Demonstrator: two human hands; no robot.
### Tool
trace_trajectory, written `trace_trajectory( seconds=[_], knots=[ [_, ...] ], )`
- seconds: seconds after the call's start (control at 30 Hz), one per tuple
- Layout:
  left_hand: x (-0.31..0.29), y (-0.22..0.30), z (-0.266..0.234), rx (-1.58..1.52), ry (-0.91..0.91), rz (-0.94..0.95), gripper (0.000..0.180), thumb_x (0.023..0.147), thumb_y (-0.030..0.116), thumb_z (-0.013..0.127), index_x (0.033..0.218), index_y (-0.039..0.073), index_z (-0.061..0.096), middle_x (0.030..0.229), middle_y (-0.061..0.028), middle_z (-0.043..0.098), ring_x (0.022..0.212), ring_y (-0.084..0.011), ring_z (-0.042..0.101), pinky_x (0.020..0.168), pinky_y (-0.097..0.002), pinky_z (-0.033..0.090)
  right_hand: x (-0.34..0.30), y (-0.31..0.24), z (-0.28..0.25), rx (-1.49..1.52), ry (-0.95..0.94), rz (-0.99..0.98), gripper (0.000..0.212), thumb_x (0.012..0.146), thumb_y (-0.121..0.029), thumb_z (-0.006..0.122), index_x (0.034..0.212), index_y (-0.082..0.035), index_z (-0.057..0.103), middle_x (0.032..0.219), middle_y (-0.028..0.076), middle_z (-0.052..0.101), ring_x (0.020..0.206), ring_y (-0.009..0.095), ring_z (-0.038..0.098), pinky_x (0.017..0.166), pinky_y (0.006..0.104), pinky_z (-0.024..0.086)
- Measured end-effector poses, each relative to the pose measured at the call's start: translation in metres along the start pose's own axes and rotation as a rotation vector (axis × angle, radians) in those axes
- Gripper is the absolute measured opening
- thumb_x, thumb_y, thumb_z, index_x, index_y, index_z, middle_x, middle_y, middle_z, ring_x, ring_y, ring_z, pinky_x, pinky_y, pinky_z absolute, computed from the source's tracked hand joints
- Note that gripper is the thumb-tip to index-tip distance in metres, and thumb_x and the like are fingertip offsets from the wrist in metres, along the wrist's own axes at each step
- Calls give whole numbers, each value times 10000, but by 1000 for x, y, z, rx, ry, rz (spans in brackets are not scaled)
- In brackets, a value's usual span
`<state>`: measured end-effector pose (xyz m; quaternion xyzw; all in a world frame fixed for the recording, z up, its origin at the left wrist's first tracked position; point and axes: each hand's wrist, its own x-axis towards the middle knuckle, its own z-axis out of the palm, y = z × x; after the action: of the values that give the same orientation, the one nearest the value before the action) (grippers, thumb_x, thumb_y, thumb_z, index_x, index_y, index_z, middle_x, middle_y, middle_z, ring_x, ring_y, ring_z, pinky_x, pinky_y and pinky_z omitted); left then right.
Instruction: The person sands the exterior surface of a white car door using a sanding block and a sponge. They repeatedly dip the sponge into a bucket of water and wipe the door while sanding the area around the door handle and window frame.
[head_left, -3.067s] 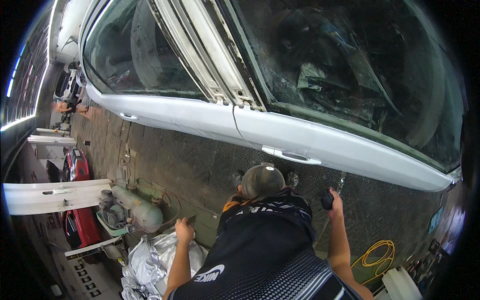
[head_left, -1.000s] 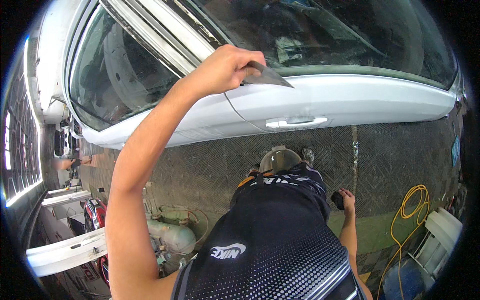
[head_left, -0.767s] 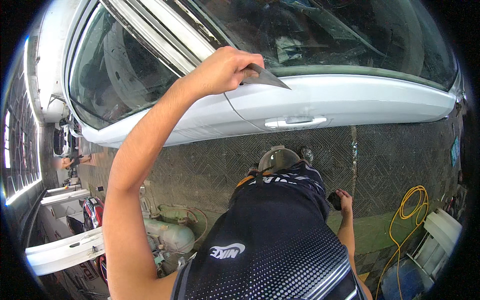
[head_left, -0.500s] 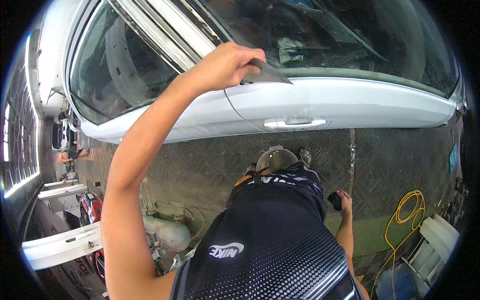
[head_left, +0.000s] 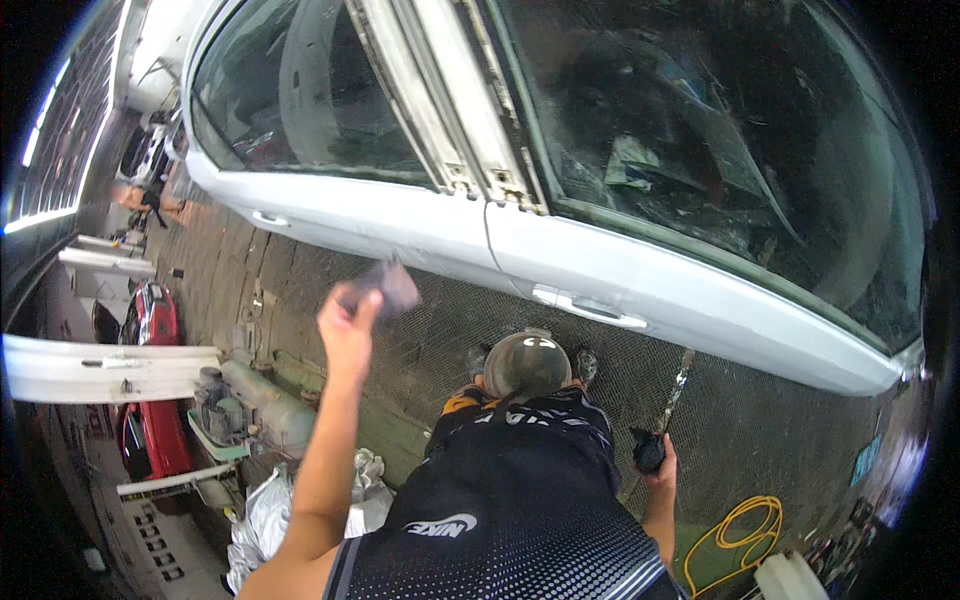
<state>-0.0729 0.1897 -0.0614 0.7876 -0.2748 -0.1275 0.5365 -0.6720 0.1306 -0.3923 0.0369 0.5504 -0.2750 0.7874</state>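
Note:
My left hand (head_left: 350, 320) is raised off the car's side, fingers closed on a thin grey sheet (head_left: 398, 287) that looks like sandpaper. Motion blurs the sheet and the fingertips. Down at my right side, my right hand (head_left: 664, 462) grips a crumpled black cloth (head_left: 648, 452). In front of me is the side of a pale silver car (head_left: 640, 262), with a door handle (head_left: 590, 307) and bare white pillars between the dark windows. A round bucket (head_left: 527, 362) stands on the floor between my feet.
A yellow hose (head_left: 750, 525) lies coiled at lower right. To the left are an air compressor tank (head_left: 270, 405), a long white panel (head_left: 110, 368), crumpled silver sheeting (head_left: 265, 515) and a red vehicle (head_left: 155, 420). Another person (head_left: 140, 197) is far off at left.
My left hand has come down and left, away from the car's window sill, with the grey sheet. The view has turned, so the car now slants. The right hand still holds the cloth.

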Motion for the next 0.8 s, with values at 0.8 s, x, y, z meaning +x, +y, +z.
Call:
trace_trajectory(
  seconds=[0.8],
  knots=[
    [107, 62, 84, -324, -429, 508, 81, 941, -1, 689, 1011, -39, 674, 928, -64, 701, 874, -136, 649, 824, -284, 513, 7, 16, 122, -658, -37, -216, 345, 959, -339, 692, 1103, -25, 707, 1037, 71, 710, 923, 198, 678, 793, 359, 539]
  ],
)
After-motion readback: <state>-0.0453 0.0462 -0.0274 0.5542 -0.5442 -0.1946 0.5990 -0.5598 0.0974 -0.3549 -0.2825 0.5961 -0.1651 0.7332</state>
